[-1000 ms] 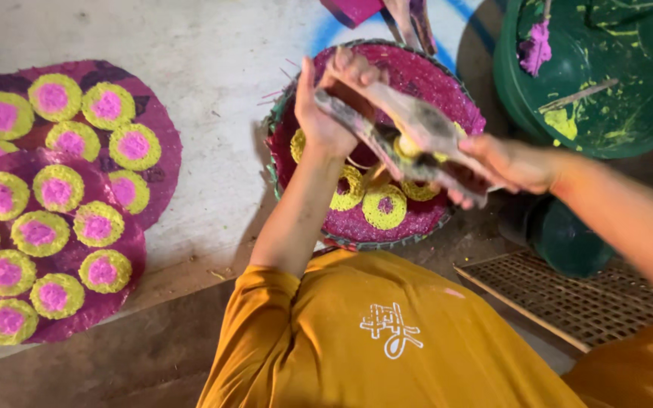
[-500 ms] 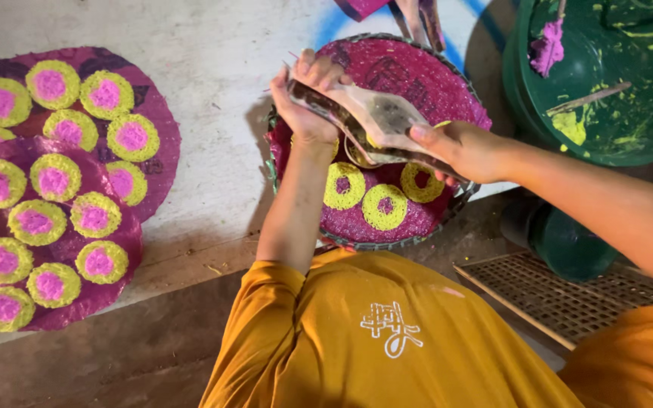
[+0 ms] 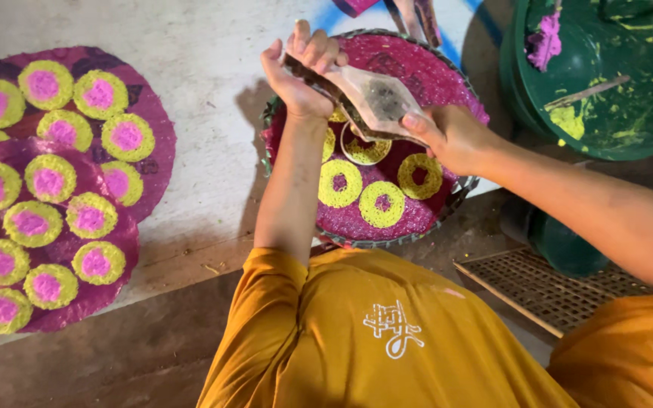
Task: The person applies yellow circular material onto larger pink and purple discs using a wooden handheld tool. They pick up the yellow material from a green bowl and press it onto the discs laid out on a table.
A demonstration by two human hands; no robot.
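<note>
Two hands: both grip one flat, pale, translucent scoop-like tool (image 3: 376,102), held just above a round woven tray (image 3: 447,198).
Left hand (image 3: 300,72): fingers curled tight around the tool's far left end, palm turned up.
Right hand (image 3: 451,136): fingers and thumb pinch the tool's near right end.
Tool: tilted, dark specks inside; its exact make is unclear.
Tray: lined with magenta paste, right of centre and directly beyond the person's chest.
Yellow rings (image 3: 383,202): several lie on the magenta lining, each with a magenta centre; one sits partly under the tool.
Left side: overlapping magenta discs (image 3: 145,106) rest on a pale surface, each carrying yellow rounds with pink middles (image 3: 47,181).
Far right: a green tub (image 3: 644,128) smeared with yellow and pink paste, a thin stick (image 3: 587,92) lying inside.
Near right: a brown woven mat (image 3: 546,287).
Clothing: an orange shirt (image 3: 357,332) fills the near edge.
</note>
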